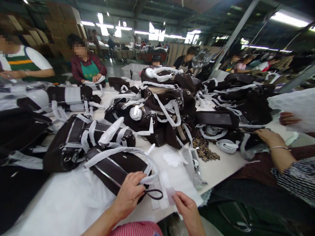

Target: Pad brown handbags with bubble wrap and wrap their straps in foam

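In front of me lies a dark brown handbag (115,168) with silver trim lines and a handle wrapped in white foam (118,149). My left hand (130,193) is closed on its near right end. A thin dark cord loop (155,194) sticks out beside those fingers. To the right, my right hand (185,208) pinches a small, thin, see-through piece of film (170,195) between thumb and fingers, apart from the bag. White foam sheets (177,173) lie under and behind the film.
Several brown handbags with wrapped handles (169,98) are heaped across the table. A pile of chains (205,146) and a clear plastic bag (193,164) lie to the right. A co-worker's hand (269,137) touches a bag; another holds a white sheet (295,108). Several people work opposite.
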A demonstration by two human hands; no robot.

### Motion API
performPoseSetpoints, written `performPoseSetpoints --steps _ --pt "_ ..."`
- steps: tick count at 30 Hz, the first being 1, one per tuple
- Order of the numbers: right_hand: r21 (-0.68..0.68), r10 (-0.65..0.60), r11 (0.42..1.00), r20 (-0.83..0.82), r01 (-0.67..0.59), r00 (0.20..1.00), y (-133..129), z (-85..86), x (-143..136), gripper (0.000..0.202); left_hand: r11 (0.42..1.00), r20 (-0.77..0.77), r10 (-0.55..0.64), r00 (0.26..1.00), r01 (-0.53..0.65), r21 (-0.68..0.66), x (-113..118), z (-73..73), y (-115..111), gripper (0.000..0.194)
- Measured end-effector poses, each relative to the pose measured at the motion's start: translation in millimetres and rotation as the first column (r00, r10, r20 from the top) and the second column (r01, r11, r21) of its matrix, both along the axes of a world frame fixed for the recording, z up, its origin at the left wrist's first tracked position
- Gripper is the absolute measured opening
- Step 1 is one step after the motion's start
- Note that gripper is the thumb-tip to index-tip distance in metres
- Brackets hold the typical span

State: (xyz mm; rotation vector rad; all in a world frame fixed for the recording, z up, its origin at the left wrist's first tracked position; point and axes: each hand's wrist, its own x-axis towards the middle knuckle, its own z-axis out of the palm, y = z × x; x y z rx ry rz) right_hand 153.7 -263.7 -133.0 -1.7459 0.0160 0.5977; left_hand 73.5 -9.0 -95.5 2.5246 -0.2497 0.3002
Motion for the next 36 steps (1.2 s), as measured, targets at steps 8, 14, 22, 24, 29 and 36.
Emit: performPoseSetpoints --steps 8,14,22,24,29,36 --pt "-0.108 0.044 0.994 0.101 -0.033 0.994 2 14.6 -7 0.046 1.000 0.007 0.019 1.000 -0.019 -0.004 -1 3.8 -1 0.013" --pt "-0.278 0.142 0.959 0.299 -0.056 0.944 -6 27.5 -16 0.040 1.000 0.027 0.018 0.999 -0.017 -0.021 0 0.8 -1 0.013" --pt "-0.343 0.373 0.896 0.235 -0.282 0.898 -12 36.4 -10 0.042 1.000 0.025 0.019 0.999 -0.018 -0.023 -1 -0.4 -2 0.011" --pt "-0.343 0.390 0.886 0.188 -0.312 0.901 -12 37.1 -9 0.042 1.000 0.033 0.019 0.999 -0.018 -0.026 -1 -1.5 -2 0.011" --pt "-0.331 0.336 0.899 0.105 -0.286 0.936 -15 36.9 -3 0.037 1.000 0.053 0.019 0.998 -0.018 -0.023 -2 -5.3 -2 0.012" --pt "-0.164 0.428 0.896 0.071 -0.413 0.901 -14 55.9 0 0.027 0.994 0.116 0.048 0.992 -0.059 0.094 -8 -10.1 -6 0.016"
